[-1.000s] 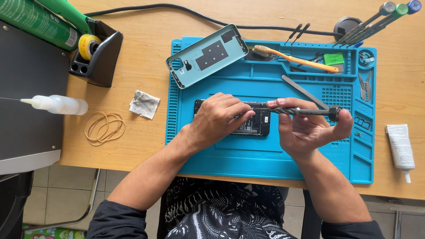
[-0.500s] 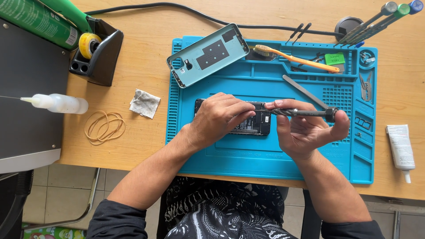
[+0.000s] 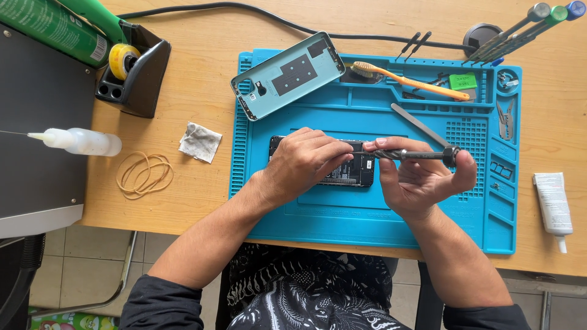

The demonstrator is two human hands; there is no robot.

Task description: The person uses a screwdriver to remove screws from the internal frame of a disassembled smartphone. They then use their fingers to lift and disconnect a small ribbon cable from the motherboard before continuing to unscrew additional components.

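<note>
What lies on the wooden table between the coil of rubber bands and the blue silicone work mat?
In the head view, a crumpled grey-white cloth scrap lies between the rubber bands and the blue mat.
</note>
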